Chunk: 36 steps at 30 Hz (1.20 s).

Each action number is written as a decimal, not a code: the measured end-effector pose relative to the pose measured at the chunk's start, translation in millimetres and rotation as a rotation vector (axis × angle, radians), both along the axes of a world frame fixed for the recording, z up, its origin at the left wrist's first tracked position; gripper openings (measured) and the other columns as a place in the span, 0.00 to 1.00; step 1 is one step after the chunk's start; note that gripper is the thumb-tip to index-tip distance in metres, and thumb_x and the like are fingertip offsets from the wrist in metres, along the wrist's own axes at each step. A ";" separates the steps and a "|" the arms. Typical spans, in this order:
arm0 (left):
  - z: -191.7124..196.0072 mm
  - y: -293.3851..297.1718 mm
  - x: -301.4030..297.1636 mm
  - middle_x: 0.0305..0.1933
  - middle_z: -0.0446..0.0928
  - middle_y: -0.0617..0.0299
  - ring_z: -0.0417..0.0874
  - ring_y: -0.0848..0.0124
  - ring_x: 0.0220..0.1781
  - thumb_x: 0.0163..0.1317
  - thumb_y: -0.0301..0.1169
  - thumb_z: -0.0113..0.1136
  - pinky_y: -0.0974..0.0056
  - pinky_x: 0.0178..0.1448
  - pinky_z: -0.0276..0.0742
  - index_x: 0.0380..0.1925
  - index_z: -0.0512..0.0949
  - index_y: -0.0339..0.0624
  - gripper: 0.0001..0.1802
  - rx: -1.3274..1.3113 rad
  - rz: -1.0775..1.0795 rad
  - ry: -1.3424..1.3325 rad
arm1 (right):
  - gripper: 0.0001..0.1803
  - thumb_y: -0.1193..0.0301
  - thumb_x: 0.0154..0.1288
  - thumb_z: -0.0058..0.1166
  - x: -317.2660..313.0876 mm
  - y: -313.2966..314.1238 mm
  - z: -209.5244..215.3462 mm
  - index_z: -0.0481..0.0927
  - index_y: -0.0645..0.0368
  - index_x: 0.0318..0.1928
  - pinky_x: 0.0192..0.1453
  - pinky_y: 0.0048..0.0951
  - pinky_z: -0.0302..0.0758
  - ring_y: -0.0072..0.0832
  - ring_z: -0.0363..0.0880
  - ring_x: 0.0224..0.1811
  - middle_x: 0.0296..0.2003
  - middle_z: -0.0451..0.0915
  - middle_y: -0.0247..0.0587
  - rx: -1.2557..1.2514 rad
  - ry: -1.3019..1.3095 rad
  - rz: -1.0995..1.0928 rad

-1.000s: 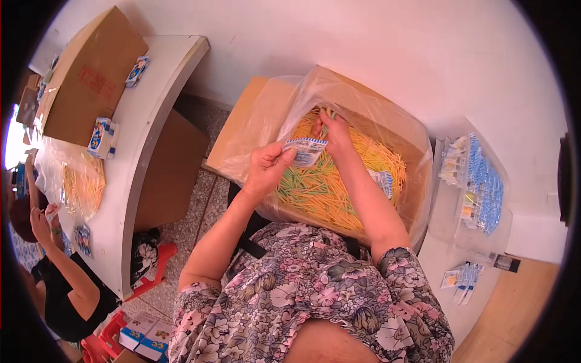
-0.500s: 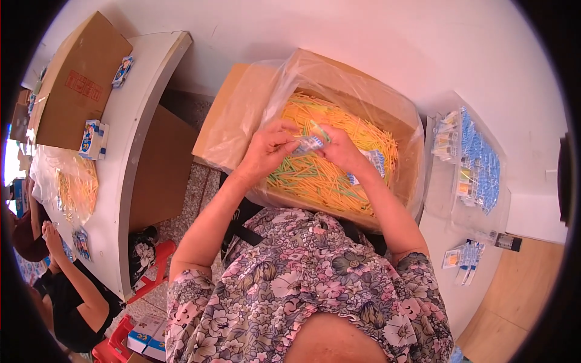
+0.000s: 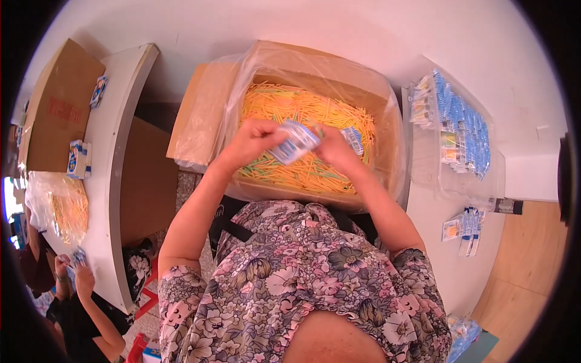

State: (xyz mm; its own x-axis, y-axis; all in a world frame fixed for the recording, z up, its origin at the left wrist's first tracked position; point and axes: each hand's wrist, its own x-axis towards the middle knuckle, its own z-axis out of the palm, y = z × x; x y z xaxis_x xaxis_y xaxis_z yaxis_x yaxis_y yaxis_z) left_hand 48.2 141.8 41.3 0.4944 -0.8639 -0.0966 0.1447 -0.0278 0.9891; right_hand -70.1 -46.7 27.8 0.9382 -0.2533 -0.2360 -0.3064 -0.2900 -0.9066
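Note:
A small blue-and-white printed plastic packet (image 3: 294, 143) is pinched in my left hand (image 3: 249, 144) above the open cardboard box (image 3: 396, 136). Close to the packet's right edge, my right hand (image 3: 336, 151) is closed, with a yellow-green tip of thin sticks (image 3: 316, 129) showing at its fingers; motion blurs this spot. Beneath both hands, many thin yellow, orange and green sticks (image 3: 290, 178) fill the box, which has a clear plastic liner (image 3: 227, 115). More blue-and-white packets (image 3: 353, 139) lie on the sticks beside my right hand.
At right, a clear plastic bin (image 3: 423, 148) holds rows of packets (image 3: 463, 115); other packets (image 3: 465, 228) lie near it on the white surface. The left table (image 3: 112, 199) bears a carton (image 3: 60, 115), small boxes (image 3: 78, 158) and bagged sticks (image 3: 68, 209). A co-worker's hands (image 3: 82, 275) are at its edge.
The packet now lies flatter and shows more of its printed face, tilted between my hands. The whole view has shifted, with the box now farther left. The co-worker's hands have moved too.

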 end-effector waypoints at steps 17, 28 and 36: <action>-15.1 5.2 17.9 0.34 0.82 0.66 0.78 0.81 0.36 0.63 0.31 0.58 0.73 0.43 0.73 0.39 0.82 0.35 0.11 -0.016 0.192 0.190 | 0.12 0.61 0.65 0.56 98.8 -60.0 -59.1 0.70 0.52 0.30 0.14 0.16 0.53 0.13 0.58 0.15 0.18 0.64 0.25 0.922 0.125 -0.389; -17.4 4.7 21.6 0.34 0.78 0.67 0.75 0.80 0.38 0.62 0.25 0.57 0.73 0.44 0.71 0.33 0.81 0.35 0.05 -0.153 0.144 0.007 | 0.14 0.64 0.64 0.58 42.2 9.5 12.2 0.75 0.62 0.41 0.15 0.15 0.49 0.10 0.51 0.13 0.18 0.63 0.23 1.011 -0.180 0.031; -18.3 3.8 17.8 0.35 0.80 0.68 0.76 0.80 0.39 0.63 0.30 0.57 0.71 0.47 0.72 0.39 0.81 0.37 0.09 -0.052 -0.071 0.070 | 0.10 0.65 0.65 0.55 59.1 21.3 2.2 0.77 0.59 0.35 0.26 0.20 0.65 0.20 0.68 0.20 0.23 0.72 0.30 0.712 -0.220 -0.241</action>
